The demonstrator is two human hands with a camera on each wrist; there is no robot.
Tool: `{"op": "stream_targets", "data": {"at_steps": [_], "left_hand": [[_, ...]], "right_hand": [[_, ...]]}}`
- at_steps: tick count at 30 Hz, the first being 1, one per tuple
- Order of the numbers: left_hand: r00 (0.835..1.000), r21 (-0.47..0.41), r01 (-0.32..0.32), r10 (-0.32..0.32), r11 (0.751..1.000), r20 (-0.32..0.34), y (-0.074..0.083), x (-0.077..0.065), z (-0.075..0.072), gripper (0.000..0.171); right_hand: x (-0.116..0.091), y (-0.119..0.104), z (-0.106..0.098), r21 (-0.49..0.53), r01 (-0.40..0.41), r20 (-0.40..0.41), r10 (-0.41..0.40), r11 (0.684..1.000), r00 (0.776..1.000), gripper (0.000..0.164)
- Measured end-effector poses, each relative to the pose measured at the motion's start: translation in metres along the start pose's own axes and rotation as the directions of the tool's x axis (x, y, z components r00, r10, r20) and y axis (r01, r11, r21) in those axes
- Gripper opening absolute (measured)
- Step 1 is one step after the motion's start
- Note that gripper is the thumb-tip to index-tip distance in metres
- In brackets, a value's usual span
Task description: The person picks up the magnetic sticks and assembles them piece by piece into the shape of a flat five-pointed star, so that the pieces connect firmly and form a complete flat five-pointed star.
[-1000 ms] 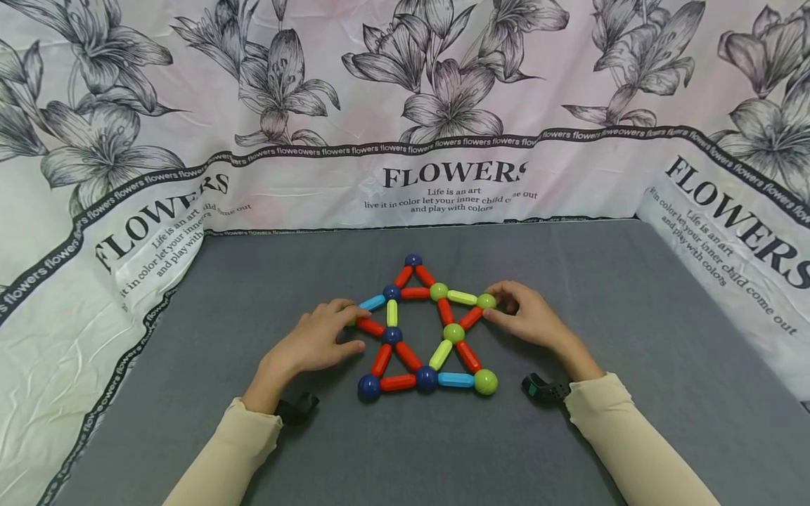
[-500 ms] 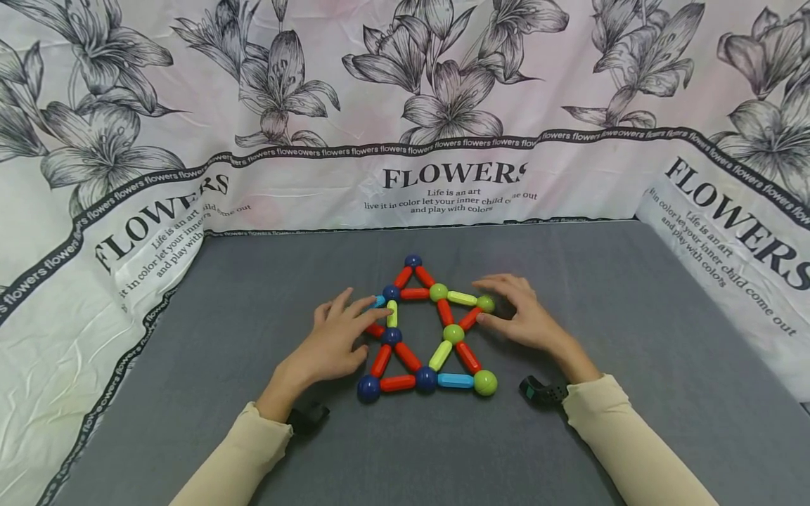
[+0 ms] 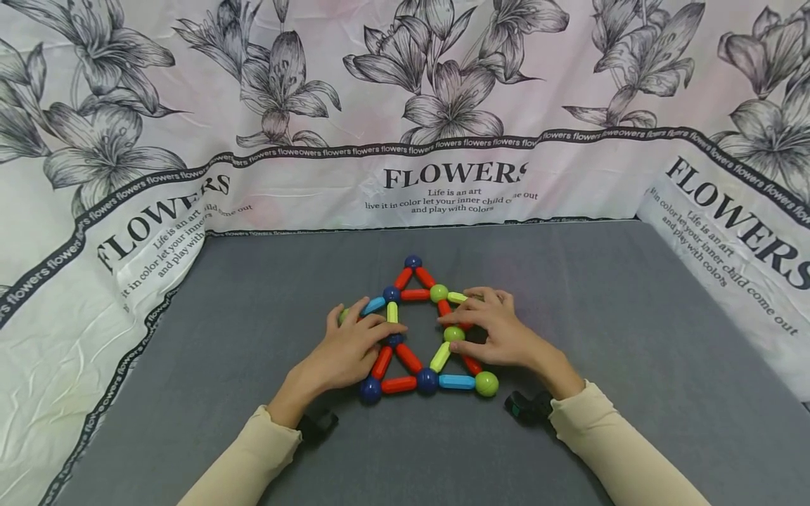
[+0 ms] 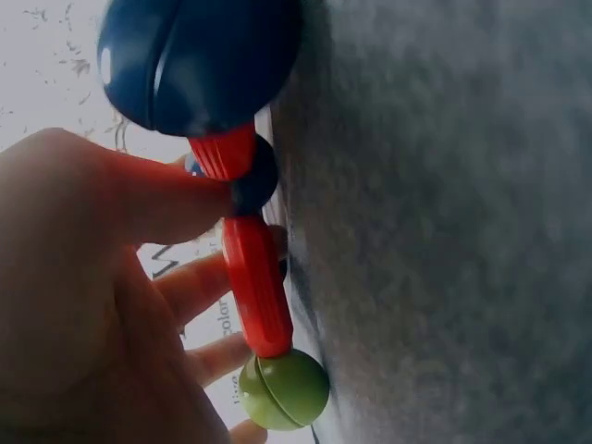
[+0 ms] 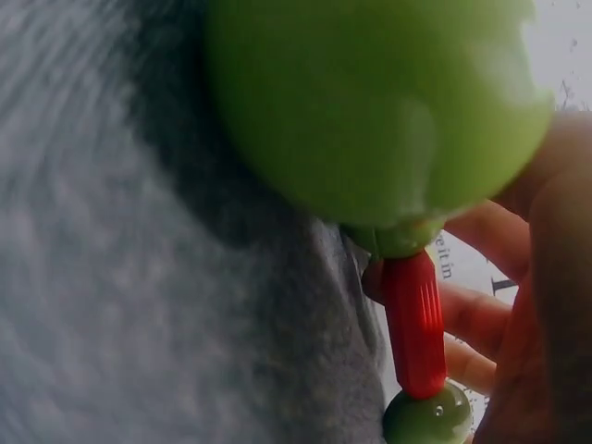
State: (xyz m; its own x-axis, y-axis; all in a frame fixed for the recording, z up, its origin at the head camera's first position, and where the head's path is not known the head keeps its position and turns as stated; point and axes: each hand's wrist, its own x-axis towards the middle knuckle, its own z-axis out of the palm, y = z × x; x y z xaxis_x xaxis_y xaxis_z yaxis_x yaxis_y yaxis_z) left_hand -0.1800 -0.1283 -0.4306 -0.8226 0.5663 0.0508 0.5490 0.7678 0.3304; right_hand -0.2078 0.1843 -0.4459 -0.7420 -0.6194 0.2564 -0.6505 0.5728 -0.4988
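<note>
A flat figure of red, blue and yellow-green rods (image 3: 399, 384) joined by balls lies on the grey cloth. My left hand (image 3: 342, 355) has its thumb and index finger about the inner dark blue ball (image 3: 396, 340), pinching it. In the left wrist view, the thumb touches that blue ball (image 4: 257, 180), and a red rod (image 4: 256, 287) runs on to a green ball (image 4: 285, 388). My right hand (image 3: 500, 330) pinches the inner green ball (image 3: 453, 334), covering the outer right green ball. A large green ball (image 5: 370, 102) hides its thumb tip in the right wrist view.
Nearest to me are a dark blue ball (image 3: 370, 389), a middle blue ball (image 3: 427, 380) and a green ball (image 3: 486, 384). Another blue ball (image 3: 413, 262) tops the far triangle. White flower-printed fabric (image 3: 443, 190) stands behind the grey cloth (image 3: 405, 450).
My left hand has moved from the outer left green ball to the inner blue ball. My right hand has shifted left and nearer, from the outer right green ball to the inner one.
</note>
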Motion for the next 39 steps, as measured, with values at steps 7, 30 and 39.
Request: {"op": "stream_targets", "data": {"at_steps": [7,30,39], "left_hand": [[0.999,-0.042,0.032,-0.032,0.999,-0.010,0.0011,0.0012,0.0006,0.033],[0.998,-0.090,0.062,-0.062,0.994,0.004,-0.0010,0.0006,-0.0030,0.023],[0.998,-0.081,0.064,-0.063,0.995,0.014,-0.0024,-0.0005,-0.0051,0.021]], "right_hand": [[0.0005,-0.0009,0.0036,0.032,0.018,-0.013,-0.018,0.999,1.000,0.027],[0.0008,-0.0012,0.0009,0.092,0.011,0.023,-0.014,0.996,1.000,0.022],[0.0008,-0.0013,0.0008,0.102,0.007,0.021,-0.009,0.995,1.000,0.021]]}}
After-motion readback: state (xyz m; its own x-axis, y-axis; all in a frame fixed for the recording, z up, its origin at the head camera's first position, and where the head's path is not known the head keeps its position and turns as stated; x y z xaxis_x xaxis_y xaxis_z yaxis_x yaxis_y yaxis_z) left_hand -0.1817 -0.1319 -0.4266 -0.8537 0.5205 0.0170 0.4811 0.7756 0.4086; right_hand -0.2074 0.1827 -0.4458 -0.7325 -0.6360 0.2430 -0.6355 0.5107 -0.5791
